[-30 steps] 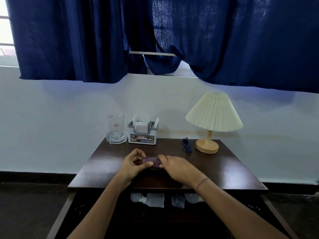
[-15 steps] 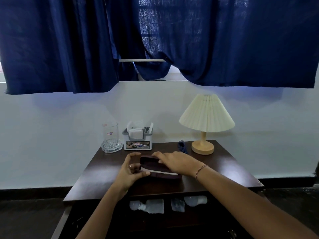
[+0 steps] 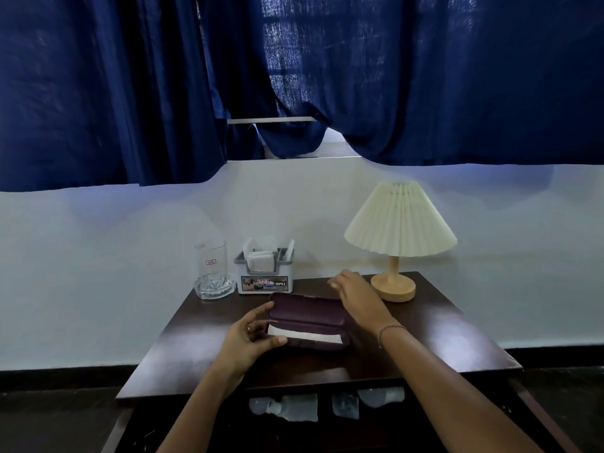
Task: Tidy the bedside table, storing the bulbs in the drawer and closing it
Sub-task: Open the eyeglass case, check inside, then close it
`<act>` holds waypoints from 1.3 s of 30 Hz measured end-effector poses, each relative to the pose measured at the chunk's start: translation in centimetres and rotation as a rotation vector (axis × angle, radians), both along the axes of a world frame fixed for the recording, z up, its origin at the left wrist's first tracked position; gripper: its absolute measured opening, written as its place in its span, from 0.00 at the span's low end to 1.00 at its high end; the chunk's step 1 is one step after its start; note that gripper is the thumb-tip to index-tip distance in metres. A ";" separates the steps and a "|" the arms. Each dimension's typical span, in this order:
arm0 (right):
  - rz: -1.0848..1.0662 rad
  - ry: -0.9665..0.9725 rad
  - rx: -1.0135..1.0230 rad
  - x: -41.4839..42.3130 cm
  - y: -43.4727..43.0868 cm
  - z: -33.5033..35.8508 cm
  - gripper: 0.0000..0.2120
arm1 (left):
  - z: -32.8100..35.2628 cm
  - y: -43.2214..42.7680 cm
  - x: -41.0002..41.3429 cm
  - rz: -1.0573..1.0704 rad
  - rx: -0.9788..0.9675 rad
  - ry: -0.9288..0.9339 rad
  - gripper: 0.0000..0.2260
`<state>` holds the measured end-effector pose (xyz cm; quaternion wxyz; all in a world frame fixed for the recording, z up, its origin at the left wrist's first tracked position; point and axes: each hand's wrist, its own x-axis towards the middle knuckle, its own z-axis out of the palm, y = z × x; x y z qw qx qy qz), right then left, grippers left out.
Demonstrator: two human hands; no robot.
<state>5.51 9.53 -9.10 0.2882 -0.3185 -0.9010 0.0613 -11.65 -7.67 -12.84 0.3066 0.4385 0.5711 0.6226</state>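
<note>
Left grip [image 3: 251,338] on open case [image 3: 307,325]; bulbs [image 3: 327,405], seemingly, below in drawer [image 3: 376,429].

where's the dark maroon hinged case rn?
Head view: the open dark maroon hinged case lies mid-tabletop, left hand at its left end, in front of the white tissue holder.

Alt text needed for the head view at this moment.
A person's left hand steadies an open dark purple case on a dark wooden bedside table while the right hand reaches past its lid. Behind stand a glass, a tissue holder and a lamp; bulbs lie in the open drawer below.
</note>
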 end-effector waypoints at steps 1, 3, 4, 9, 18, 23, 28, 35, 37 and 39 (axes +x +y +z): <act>-0.058 -0.061 0.045 0.3 0.7 -0.6 0.15 | -0.1 0.1 0.0 0.004 -0.001 0.010 0.31; -0.133 -0.146 0.042 0.8 1.5 -1.6 0.18 | -0.2 0.1 -0.1 0.013 -0.005 0.038 0.31; -0.147 -0.162 0.025 0.8 1.6 -2.1 0.19 | -0.2 0.1 0.0 0.016 -0.007 0.050 0.31; -0.176 -0.157 -0.047 0.2 1.9 -2.9 0.22 | -0.1 0.1 0.2 0.036 -0.022 0.093 0.32; -0.188 -0.065 -0.026 0.3 1.3 -3.6 0.11 | -0.2 0.3 0.2 0.060 -0.032 0.123 0.32; -0.202 0.122 -0.033 1.3 -0.5 -3.7 0.08 | -0.3 0.4 0.1 0.072 -0.042 0.137 0.32; -0.181 0.268 -0.136 2.5 -2.5 -3.8 0.11 | -0.3 0.5 0.0 0.082 -0.064 0.164 0.33; -0.059 0.340 -0.235 3.2 -3.6 -3.4 0.17 | -0.3 0.5 -0.5 0.096 -0.071 0.163 0.34; -0.086 0.307 -0.202 4.2 -3.4 -3.2 0.16 | -0.7 0.4 -0.2 0.094 -0.072 0.166 0.35; -0.112 0.284 -0.161 5.1 -2.6 -2.6 0.14 | -0.7 0.5 0.0 0.097 -0.075 0.158 0.34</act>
